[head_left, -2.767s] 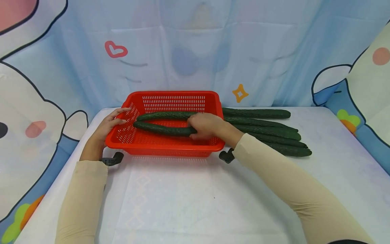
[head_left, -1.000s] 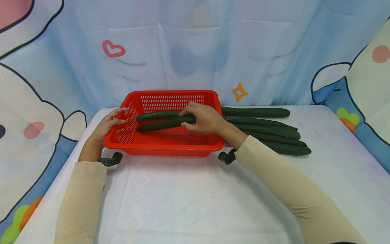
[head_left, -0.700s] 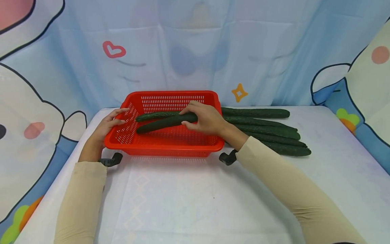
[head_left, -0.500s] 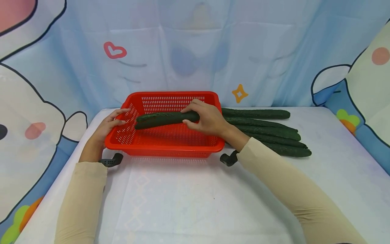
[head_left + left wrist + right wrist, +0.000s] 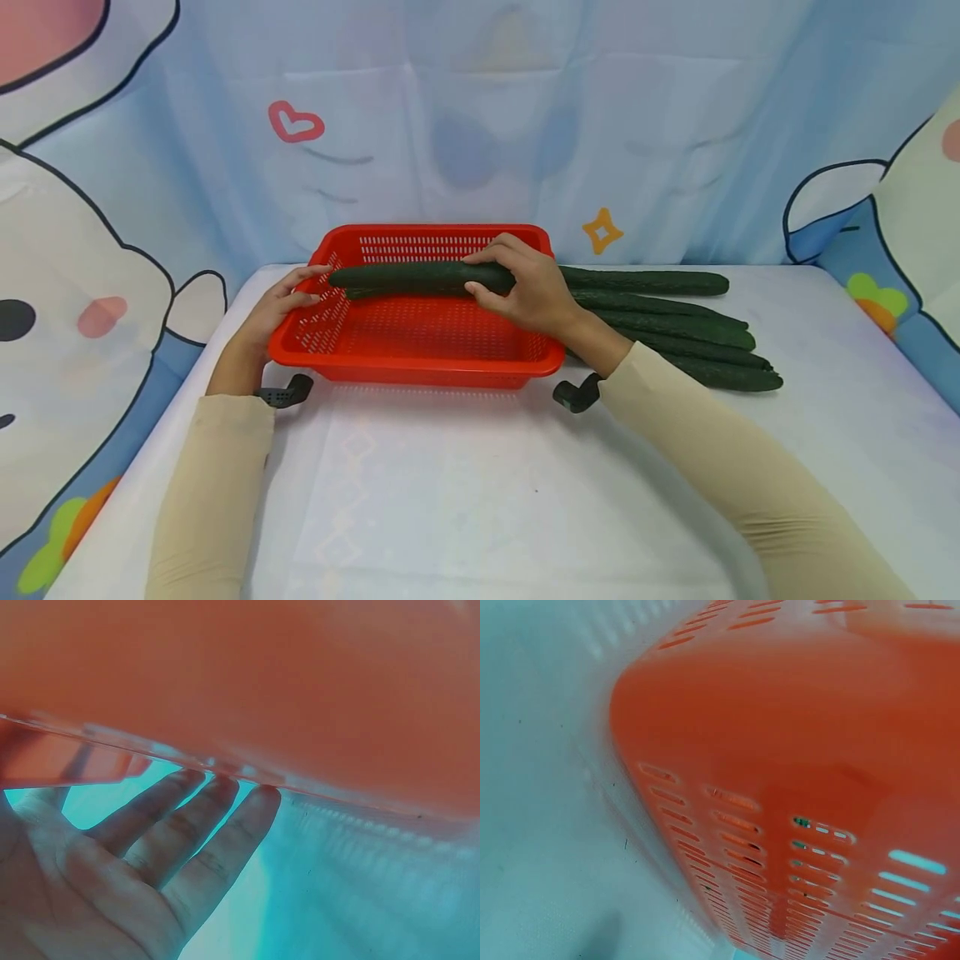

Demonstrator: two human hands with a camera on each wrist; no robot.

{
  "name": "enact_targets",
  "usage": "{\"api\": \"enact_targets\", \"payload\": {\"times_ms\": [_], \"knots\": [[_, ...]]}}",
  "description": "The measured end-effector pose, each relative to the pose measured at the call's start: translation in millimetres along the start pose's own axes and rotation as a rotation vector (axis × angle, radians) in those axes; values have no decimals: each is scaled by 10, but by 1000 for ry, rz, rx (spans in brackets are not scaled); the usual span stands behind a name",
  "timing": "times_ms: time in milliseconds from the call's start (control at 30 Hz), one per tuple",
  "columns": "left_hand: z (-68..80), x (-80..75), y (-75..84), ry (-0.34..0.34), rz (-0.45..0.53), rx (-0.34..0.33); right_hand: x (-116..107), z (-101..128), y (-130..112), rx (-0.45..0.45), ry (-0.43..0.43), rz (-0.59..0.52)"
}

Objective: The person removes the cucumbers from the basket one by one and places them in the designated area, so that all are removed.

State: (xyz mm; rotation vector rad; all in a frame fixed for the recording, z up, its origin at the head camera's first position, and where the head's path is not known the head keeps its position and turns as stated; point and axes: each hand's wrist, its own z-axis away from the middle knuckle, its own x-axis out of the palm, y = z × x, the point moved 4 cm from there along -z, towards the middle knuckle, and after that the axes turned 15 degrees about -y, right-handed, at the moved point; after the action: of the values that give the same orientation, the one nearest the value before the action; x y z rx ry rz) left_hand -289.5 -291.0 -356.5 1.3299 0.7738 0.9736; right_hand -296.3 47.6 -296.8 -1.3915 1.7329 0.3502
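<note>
My right hand [image 5: 528, 285] pinches a long dark green cucumber [image 5: 408, 277] near its right end, thumb in front and fingers behind. The cucumber lies level, above the back part of a red slotted plastic basket [image 5: 420, 367]. Beneath it another cucumber [image 5: 360, 294] shows only partly inside the basket. My left hand [image 5: 281, 304] holds the basket's left end, thumb over the rim; in the left wrist view its fingers [image 5: 225, 855] press against the basket's outer side. The right wrist view shows the basket's slotted wall [image 5: 780, 750], not the hand or the cucumber it holds.
Several more cucumbers [image 5: 675, 325] lie side by side on the white-covered table [image 5: 450, 483], right of the basket, their left ends hidden behind basket and right arm. A patterned blue curtain [image 5: 480, 150] hangs close behind the basket.
In the right hand, the cucumber has risen from the basket's front part and swung backward to level, now covering most of the other cucumber. The left hand has stayed at the basket's left end.
</note>
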Motion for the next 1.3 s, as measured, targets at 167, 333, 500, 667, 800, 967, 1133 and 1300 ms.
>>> {"api": "enact_targets", "payload": {"times_ms": [167, 333, 500, 667, 800, 967, 1133, 1300], "knots": [[3, 11, 6, 4, -1, -4, -19, 2, -17, -12, 16, 11], [0, 14, 4, 17, -3, -9, -92, 62, -66, -33, 35, 19], [-5, -5, -18, 22, 3, -11, -249, 189, -116, -44, 45, 19], [-20, 2, -29, 27, -9, -20, -489, 446, -187, -60, 51, 27], [-13, -5, -23, 41, -18, -27, -689, 670, -286, -69, 71, 20], [13, -1, -14, 36, 4, -14, -883, 937, -440, -24, 82, 15], [32, 15, -11, 41, -13, -35, -1022, 1193, -611, -15, 94, 36], [24, 25, 5, 40, -35, -43, -1103, 1433, -726, -55, 89, 18]]}}
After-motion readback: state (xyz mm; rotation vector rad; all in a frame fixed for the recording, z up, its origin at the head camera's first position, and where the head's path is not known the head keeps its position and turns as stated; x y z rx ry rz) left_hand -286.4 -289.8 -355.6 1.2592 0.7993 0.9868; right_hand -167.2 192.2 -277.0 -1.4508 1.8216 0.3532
